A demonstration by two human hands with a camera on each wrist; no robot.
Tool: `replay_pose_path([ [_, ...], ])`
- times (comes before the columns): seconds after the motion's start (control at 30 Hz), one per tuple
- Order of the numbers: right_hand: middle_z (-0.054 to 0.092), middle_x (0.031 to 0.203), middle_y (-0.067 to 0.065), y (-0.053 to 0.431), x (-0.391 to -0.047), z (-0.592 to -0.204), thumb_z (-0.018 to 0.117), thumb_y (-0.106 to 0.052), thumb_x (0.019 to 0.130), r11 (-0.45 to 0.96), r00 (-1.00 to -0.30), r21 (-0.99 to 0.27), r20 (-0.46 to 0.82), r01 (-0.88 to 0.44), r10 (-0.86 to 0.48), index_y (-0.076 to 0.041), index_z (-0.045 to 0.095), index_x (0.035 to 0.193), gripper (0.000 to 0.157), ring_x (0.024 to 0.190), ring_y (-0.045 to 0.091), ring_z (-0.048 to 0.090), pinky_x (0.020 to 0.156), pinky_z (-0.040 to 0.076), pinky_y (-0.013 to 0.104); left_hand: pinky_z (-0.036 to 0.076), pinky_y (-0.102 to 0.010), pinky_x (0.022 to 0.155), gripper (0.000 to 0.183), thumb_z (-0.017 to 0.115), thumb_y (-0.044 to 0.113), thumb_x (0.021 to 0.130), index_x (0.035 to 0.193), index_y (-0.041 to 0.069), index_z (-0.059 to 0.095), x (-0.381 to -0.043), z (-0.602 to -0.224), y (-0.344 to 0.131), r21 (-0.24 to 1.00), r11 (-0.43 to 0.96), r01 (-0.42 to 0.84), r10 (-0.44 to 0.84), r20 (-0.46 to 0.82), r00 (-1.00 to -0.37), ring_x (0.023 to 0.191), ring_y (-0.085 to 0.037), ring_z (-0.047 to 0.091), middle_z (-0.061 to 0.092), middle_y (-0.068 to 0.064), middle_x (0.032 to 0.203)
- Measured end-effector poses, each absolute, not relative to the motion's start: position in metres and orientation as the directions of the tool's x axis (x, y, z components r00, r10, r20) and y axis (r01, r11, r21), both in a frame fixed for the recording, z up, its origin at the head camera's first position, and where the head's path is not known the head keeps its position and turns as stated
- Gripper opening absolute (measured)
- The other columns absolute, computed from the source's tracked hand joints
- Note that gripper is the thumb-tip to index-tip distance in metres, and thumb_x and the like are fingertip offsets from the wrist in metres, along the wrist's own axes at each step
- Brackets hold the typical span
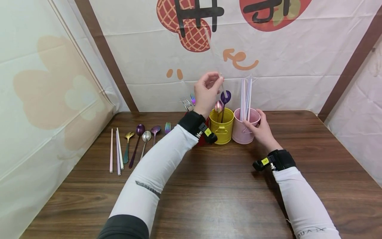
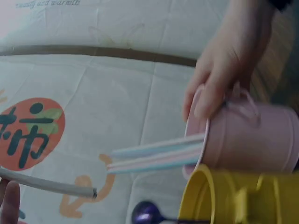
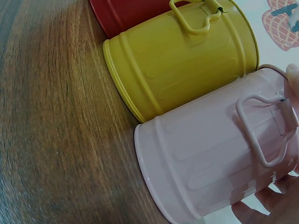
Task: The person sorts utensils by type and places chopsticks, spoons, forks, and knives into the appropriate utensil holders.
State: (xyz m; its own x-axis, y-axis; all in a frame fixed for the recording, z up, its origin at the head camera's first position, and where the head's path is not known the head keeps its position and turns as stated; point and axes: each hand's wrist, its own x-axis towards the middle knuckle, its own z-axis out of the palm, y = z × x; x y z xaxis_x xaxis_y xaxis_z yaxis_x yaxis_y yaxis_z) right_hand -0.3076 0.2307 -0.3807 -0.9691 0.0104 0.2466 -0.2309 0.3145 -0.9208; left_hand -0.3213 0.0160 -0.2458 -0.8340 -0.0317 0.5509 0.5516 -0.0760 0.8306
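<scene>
My left hand (image 1: 206, 92) pinches a pale chopstick (image 2: 58, 185) between thumb and fingertips, raised above the cups; its lower end overlaps the purple spoon (image 1: 225, 96) in the head view. That spoon and a pink spoon (image 1: 219, 106) stand in a yellow bucket-shaped cup (image 1: 221, 128). Beside it, a pink cup (image 1: 243, 132) holds several pastel chopsticks (image 1: 246, 99) upright. My right hand (image 1: 264, 133) grips the pink cup at its rim, thumb toward me and fingers round the far right side. A red cup (image 3: 133, 14) is mostly hidden behind my left wrist in the head view.
Forks (image 1: 187, 104) stick up by the red cup. Left on the wooden table (image 1: 215, 192) lie loose chopsticks (image 1: 118, 152), several spoons (image 1: 146, 136) and a fork (image 1: 167, 127), partly covered by my left sleeve. A printed cloth wall (image 1: 286, 76) rises behind the cups.
</scene>
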Motion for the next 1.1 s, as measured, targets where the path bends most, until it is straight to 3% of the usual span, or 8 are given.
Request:
replay_pose_path([
  [0.1, 0.029, 0.147, 0.028, 0.231, -0.308, -0.381, 0.063, -0.022, 0.095, 0.316, -0.967, -0.919, 0.253, -0.235, 0.015, -0.001, 0.011, 0.150, 0.079, 0.137, 0.038, 0.030, 0.110, 0.026, 0.050, 0.054, -0.025, 0.069, 0.020, 0.068, 0.011, 0.092, 0.109, 0.002, 0.069, -0.320, -0.250, 0.026, 0.850, -0.052, 0.524, -0.021, 0.523, -0.852, 0.089, -0.014, 0.064, 0.069, -0.006, 0.101],
  [0.37, 0.031, 0.145, 0.028, 0.231, -0.309, -0.382, 0.063, -0.020, 0.095, 0.312, -0.966, -0.919, 0.260, -0.241, 0.018, -0.001, 0.012, 0.150, 0.078, 0.135, 0.037, 0.032, 0.109, 0.028, 0.049, 0.056, -0.028, 0.071, 0.023, 0.068, 0.011, 0.092, 0.111, -0.002, 0.068, -0.321, -0.267, 0.044, 0.854, -0.007, 0.520, 0.068, 0.519, -0.852, 0.087, -0.015, 0.065, 0.070, -0.009, 0.102],
  [0.53, 0.031, 0.146, 0.027, 0.230, -0.308, -0.381, 0.063, -0.018, 0.095, 0.291, -0.967, -0.927, 0.253, -0.236, 0.021, -0.002, 0.011, 0.151, 0.078, 0.135, 0.036, 0.033, 0.109, 0.028, 0.048, 0.054, -0.023, 0.072, 0.018, 0.070, 0.009, 0.091, 0.106, -0.001, 0.069, -0.327, -0.282, 0.050, 0.854, 0.075, 0.515, 0.103, 0.507, -0.856, 0.085, -0.015, 0.064, 0.071, -0.009, 0.099],
  [0.73, 0.030, 0.147, 0.027, 0.230, -0.310, -0.382, 0.063, -0.018, 0.095, 0.289, -0.969, -0.930, 0.244, -0.228, 0.021, -0.003, 0.010, 0.151, 0.079, 0.135, 0.035, 0.032, 0.109, 0.028, 0.048, 0.049, -0.019, 0.080, 0.017, 0.069, 0.011, 0.092, 0.106, 0.001, 0.069, -0.334, -0.301, 0.055, 0.843, 0.276, 0.462, 0.177, 0.427, -0.887, 0.089, -0.016, 0.064, 0.071, -0.009, 0.099],
  [0.97, 0.029, 0.146, 0.026, 0.231, -0.310, -0.382, 0.062, -0.022, 0.095, 0.310, -0.967, -0.920, 0.254, -0.240, 0.004, -0.003, 0.009, 0.151, 0.079, 0.134, 0.035, 0.032, 0.109, 0.029, 0.050, 0.041, -0.032, 0.092, 0.020, 0.068, 0.017, 0.092, 0.109, 0.006, 0.069, -0.339, -0.313, 0.062, 0.720, 0.545, 0.428, 0.271, 0.332, -0.904, 0.091, -0.015, 0.064, 0.071, -0.004, 0.098],
  [1.1, 0.031, 0.145, 0.027, 0.231, -0.310, -0.382, 0.063, -0.021, 0.095, 0.308, -0.965, -0.918, 0.263, -0.250, 0.004, -0.002, 0.010, 0.150, 0.079, 0.133, 0.036, 0.034, 0.108, 0.030, 0.050, 0.040, -0.033, 0.091, 0.021, 0.068, 0.020, 0.092, 0.109, 0.008, 0.073, -0.341, -0.314, 0.066, 0.602, 0.671, 0.432, 0.309, 0.303, -0.902, 0.091, -0.015, 0.064, 0.072, -0.002, 0.097],
])
